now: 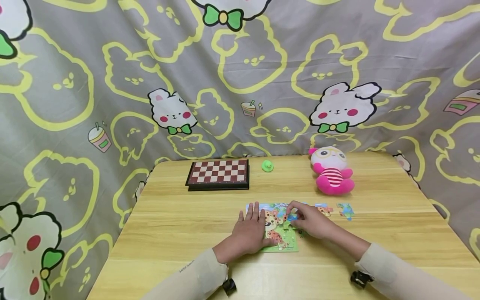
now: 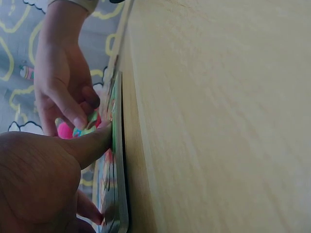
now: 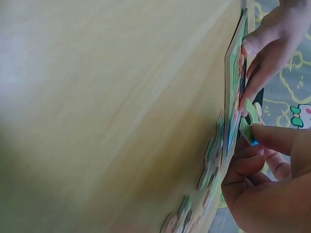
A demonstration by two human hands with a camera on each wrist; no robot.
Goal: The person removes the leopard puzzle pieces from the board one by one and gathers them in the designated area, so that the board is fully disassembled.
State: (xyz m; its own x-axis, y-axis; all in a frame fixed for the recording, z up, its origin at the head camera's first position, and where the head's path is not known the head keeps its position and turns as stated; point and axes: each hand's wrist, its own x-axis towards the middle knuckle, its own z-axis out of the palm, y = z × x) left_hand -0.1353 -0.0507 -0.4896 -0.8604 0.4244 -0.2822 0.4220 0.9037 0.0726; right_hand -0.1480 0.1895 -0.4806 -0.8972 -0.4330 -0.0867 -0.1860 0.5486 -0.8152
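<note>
A jigsaw puzzle [image 1: 283,243] with a spotted cartoon animal on green lies flat near the middle of the table. My left hand [image 1: 250,231] rests on its left part with fingers spread, the thumb at its lower portion. Over the right part, my right hand [image 1: 310,219] pinches a green and blue puzzle piece [image 3: 249,124] between thumb and fingers. In the right wrist view that piece is tilted just above the puzzle's face. The left hand covers much of the puzzle's left side.
Loose puzzle pieces [image 1: 345,211] lie right of the puzzle, some partly behind the right hand. Farther back on the wooden table [image 1: 180,233] are a checkered board box [image 1: 219,173], a small green duck toy [image 1: 267,166] and a pink plush toy [image 1: 333,173]. A patterned curtain [image 1: 240,75] hangs behind.
</note>
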